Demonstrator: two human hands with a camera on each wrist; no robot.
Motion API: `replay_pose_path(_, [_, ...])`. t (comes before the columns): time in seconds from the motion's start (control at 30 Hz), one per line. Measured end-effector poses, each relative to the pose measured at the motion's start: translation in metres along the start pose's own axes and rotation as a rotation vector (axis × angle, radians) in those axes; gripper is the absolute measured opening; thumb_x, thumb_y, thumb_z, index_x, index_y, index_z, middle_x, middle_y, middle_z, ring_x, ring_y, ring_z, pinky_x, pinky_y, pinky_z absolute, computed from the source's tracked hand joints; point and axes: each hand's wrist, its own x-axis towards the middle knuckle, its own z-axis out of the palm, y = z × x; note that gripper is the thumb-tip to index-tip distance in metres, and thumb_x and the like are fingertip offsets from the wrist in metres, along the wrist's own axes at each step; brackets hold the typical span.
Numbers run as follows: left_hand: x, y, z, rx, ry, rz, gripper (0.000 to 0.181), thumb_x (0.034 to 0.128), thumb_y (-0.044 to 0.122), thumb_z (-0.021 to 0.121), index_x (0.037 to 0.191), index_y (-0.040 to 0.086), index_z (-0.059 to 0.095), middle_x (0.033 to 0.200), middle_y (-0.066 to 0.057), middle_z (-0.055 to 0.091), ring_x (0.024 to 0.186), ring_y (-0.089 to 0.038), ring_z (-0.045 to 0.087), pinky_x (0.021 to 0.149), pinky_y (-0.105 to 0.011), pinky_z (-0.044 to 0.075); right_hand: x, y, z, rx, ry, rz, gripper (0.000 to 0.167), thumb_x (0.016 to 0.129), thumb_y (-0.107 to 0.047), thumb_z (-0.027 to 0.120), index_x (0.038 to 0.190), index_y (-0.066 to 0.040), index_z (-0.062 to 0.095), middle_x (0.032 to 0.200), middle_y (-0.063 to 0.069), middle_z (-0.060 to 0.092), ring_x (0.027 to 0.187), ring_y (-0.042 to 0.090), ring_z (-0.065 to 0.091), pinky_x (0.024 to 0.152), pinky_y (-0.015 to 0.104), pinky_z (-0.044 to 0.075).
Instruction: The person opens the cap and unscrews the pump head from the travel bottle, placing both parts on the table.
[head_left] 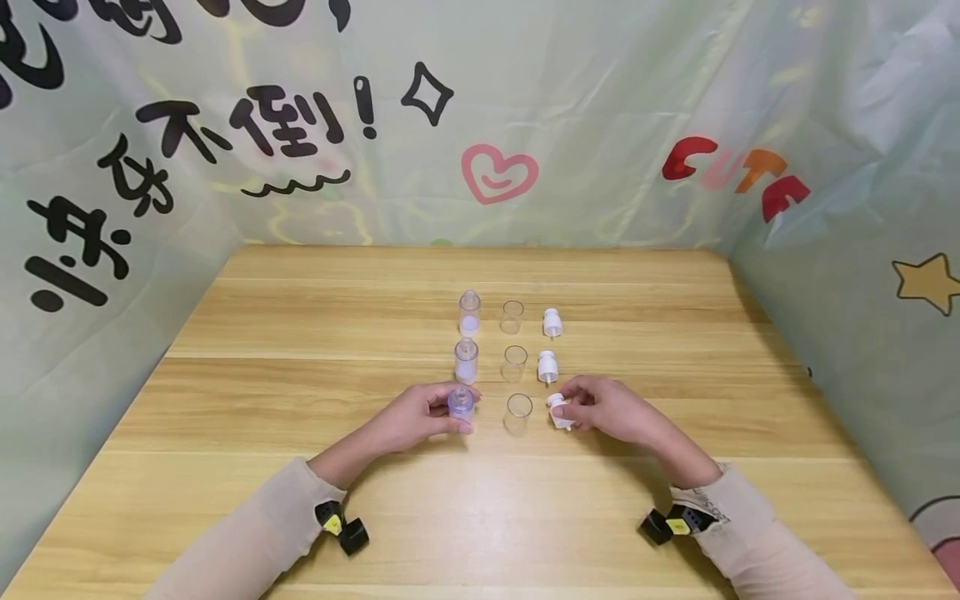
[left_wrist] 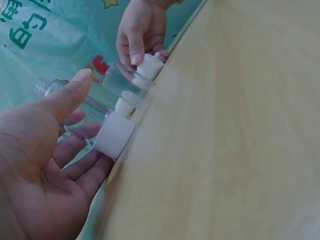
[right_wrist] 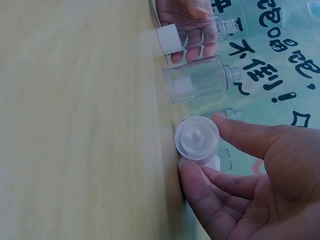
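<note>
My left hand (head_left: 420, 417) holds the nearest clear bottle (head_left: 461, 404) of the left column, thumb in front and fingers behind. In the left wrist view that bottle shows a threaded neck and a white base (left_wrist: 114, 136). On the right, my right hand (head_left: 611, 408) pinches a white pump top (head_left: 558, 414) between thumb and fingers. It is tilted; its round, hollow underside faces the right wrist view (right_wrist: 197, 138). Between the hands stands a clear open cap (head_left: 518, 412), touched by neither.
Behind the left hand stand two more clear bottles (head_left: 467, 361) in a column. Two clear caps (head_left: 514, 364) stand behind the nearest cap. Two white pump tops (head_left: 548, 367) stand behind the right hand. A printed cloth (head_left: 600, 108) borders the wooden table (head_left: 480, 533).
</note>
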Motion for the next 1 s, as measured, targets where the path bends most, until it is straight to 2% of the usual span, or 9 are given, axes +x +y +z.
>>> replay_pose_path(0.17, [-0.002,0.002,-0.001,0.029,0.006,-0.028,0.055,0.0821,0.025,0.079,0.131,0.01,0.06,0.124,-0.009,0.064,0.114,-0.024,0.061,0.096,-0.029,0.05,-0.002,0.002,0.002,0.076,-0.001,0.018,0.035,0.093,-0.025,0.068,0.117,0.0,0.061,0.085,0.008,0.062,0.072,0.019,0.064,0.065,0.032,0.057])
replay_pose_path(0.3, [-0.003,0.004,-0.002,0.026,0.011,-0.06,0.06,0.0813,0.023,0.08,0.134,0.008,0.057,0.129,-0.012,0.06,0.119,-0.026,0.058,0.099,-0.03,0.048,-0.002,0.004,0.004,0.101,0.003,0.03,0.035,0.094,-0.024,0.068,0.117,0.0,0.061,0.085,0.009,0.061,0.073,0.02,0.065,0.066,0.032,0.058])
replay_pose_path(0.43, [-0.006,0.004,-0.005,0.033,0.008,-0.067,0.061,0.0821,0.023,0.079,0.135,0.006,0.055,0.13,-0.013,0.059,0.12,-0.028,0.057,0.1,-0.032,0.047,-0.004,0.006,0.005,0.115,-0.001,0.021,0.037,0.094,-0.025,0.068,0.118,0.001,0.059,0.085,0.01,0.061,0.073,0.02,0.064,0.066,0.031,0.058])
replay_pose_path(0.73, [-0.01,0.0,-0.021,0.061,0.008,-0.025,0.057,0.084,0.027,0.078,0.134,0.01,0.057,0.129,-0.007,0.061,0.116,-0.024,0.059,0.101,-0.036,0.047,-0.002,0.005,0.001,0.105,-0.003,-0.006,0.035,0.094,-0.023,0.067,0.118,0.002,0.059,0.084,0.009,0.062,0.073,0.021,0.064,0.066,0.032,0.058])
replay_pose_path(1.0, [-0.016,0.0,-0.03,0.125,0.024,-0.062,0.061,0.0847,0.034,0.077,0.136,0.009,0.055,0.136,-0.01,0.056,0.12,-0.028,0.057,0.104,-0.04,0.045,-0.002,0.004,0.0,0.081,-0.004,0.007,0.037,0.094,-0.026,0.068,0.118,0.0,0.059,0.084,0.008,0.062,0.072,0.021,0.064,0.066,0.033,0.057])
